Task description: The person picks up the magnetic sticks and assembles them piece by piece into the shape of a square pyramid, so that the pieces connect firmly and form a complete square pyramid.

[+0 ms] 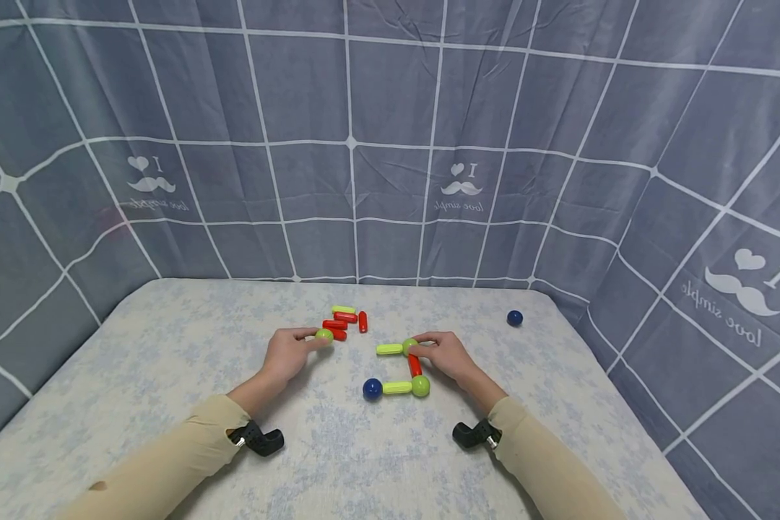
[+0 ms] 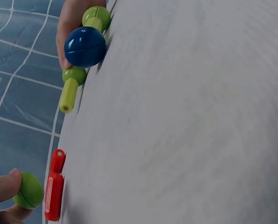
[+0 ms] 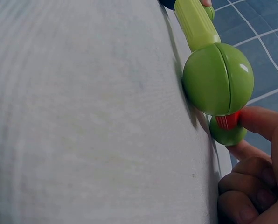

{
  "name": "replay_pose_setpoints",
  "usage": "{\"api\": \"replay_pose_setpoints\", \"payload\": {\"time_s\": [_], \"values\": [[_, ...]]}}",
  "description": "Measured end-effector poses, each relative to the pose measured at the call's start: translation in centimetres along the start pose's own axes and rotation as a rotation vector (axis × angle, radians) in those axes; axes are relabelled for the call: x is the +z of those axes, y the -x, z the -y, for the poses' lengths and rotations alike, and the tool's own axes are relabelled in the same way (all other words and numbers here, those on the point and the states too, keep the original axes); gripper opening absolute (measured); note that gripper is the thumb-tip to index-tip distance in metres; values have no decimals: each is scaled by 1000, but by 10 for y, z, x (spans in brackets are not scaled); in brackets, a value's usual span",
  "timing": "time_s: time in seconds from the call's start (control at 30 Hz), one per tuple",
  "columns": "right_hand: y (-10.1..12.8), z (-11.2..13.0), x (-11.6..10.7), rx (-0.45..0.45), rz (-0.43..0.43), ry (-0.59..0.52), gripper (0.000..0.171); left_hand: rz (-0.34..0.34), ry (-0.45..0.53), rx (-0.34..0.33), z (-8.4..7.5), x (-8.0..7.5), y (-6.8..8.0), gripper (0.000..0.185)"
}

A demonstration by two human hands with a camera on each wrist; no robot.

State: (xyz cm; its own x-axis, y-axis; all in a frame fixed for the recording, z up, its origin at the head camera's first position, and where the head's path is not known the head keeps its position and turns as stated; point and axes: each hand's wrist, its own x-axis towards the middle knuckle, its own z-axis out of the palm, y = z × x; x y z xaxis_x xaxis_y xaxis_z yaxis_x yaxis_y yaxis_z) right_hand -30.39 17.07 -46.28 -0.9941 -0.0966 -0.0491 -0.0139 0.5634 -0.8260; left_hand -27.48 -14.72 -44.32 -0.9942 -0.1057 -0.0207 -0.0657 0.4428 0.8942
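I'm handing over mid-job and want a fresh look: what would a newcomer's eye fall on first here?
Probably the joined balls and rods at the middle of the table, held at the far corner by the right hand. Next, the left hand pinching a green ball near the red rods, and the lone blue ball at the far right.

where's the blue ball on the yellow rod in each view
Head: blue ball, lower middle.
Left wrist: blue ball, upper left.
Right wrist: blue ball, cut off at the top edge, right of centre.
Shared landmark: green ball at the other end of the yellow rod.
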Motion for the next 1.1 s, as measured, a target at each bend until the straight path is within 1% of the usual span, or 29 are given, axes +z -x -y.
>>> {"api": "replay_pose_setpoints", "payload": {"time_s": [0.2,0.37,0.53,0.77,1.0,1.1], "values": [[0,0,0,2,-2,-2,31,14,-5,9,-6,13,2,45],[0,0,0,7,-8,-1,31,50,-11,10,-9,22,4,43],[0,0,0,12,-5,-3,31,73,-46,10,-12,31,4,42],[0,0,0,14,2,-8,31,101,-70,39,-15,42,4,43],[0,1,0,10,7,-8,31,109,-141,60,-20,50,5,37],[0,1,0,6,4,-5,31,115,-148,62,-22,54,6,36]]}}
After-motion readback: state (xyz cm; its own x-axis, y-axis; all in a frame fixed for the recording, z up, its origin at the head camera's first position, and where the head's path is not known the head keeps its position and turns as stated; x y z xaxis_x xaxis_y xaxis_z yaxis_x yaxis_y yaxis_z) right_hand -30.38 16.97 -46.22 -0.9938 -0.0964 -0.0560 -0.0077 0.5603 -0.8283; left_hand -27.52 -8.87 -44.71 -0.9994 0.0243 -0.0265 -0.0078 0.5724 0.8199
